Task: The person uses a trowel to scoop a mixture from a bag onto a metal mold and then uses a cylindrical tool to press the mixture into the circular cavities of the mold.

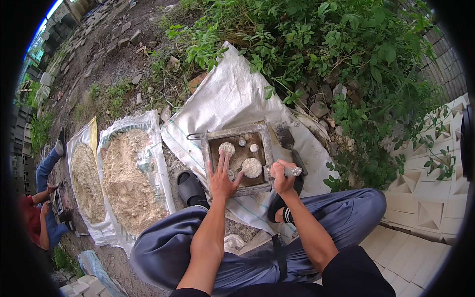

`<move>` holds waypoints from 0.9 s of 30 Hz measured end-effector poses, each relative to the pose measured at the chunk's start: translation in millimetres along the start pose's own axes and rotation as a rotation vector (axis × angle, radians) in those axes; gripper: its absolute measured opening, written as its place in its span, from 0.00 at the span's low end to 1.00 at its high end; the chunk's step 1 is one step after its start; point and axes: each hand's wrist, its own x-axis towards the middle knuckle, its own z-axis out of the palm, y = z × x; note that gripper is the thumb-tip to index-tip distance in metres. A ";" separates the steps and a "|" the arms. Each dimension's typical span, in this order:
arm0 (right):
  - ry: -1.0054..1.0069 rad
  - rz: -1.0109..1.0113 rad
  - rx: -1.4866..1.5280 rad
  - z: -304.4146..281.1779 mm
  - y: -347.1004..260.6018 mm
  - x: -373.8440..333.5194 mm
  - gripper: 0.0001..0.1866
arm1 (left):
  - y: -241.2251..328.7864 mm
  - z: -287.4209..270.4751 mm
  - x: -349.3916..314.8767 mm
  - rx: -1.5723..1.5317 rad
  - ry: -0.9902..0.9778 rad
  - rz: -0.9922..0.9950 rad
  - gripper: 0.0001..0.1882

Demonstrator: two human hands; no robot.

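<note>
Between my feet lies a square mould frame (234, 132) with a brown floor and several pale round discs and knobs in it. My left hand (222, 179) rests over its near left part, fingers spread, the fingertips touching a round pale disc (227, 149). Right of that hand sits a larger pale disc (252, 168). At the frame's right edge my right hand (282, 179) is closed around a grey rod-like piece (293, 172), whose blunt end sticks out to the right. Whether that piece joins the frame is hidden by the fingers.
A white woven sheet (222, 94) lies under the frame. A dark trowel (292, 146) rests right of it. Sacks with pale sandy powder (129, 183) lie left. Leafy plants (346, 64) grow beyond; pale moulded blocks (430, 198) stand right. Another person (42, 213) works far left.
</note>
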 end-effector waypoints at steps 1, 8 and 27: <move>-0.002 -0.002 0.003 3.1 -11.8 -0.1 0.17 | -0.2 -1.9 -3.3 0.003 0.003 -0.002 0.43; 0.067 -0.135 0.093 4.6 4.0 21.8 0.16 | 8.3 -3.0 -0.9 0.013 0.030 0.026 0.42; 0.321 0.095 0.261 42.0 1.7 66.8 0.15 | 4.6 0.4 -2.6 0.060 0.015 0.011 0.43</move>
